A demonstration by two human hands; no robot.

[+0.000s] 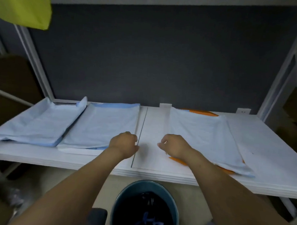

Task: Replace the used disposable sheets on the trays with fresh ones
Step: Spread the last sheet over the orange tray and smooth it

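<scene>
The likeliest slip is a sheet dragging askew. The right sheet (203, 136) already lies crooked on its orange tray (203, 112), with its near corner hanging past the tray toward the table (153, 126) edge. A one-sided tug could pull it off, or slide the light tray along with it. The left hand (123, 142) is balled up right against the right edge of the middle sheet (105, 125). Its fingertips are hidden, so I cannot tell whether it pinches that edge. The right hand (173, 146) is curled over bare table just beside the right sheet, with nothing visible between finger and thumb.

All three trays are covered. The left sheet (36, 121) lies on a blue tray (53, 144) with its far corner sticking up. The middle sheet lies on a pale tray (76, 150), and the third on the orange one (used or fresh, the sheets look alike). Under the table edge stands a round bin (116, 207) with a dark liner, and something blue (148, 220), too blurred to name, sits low inside it
</scene>
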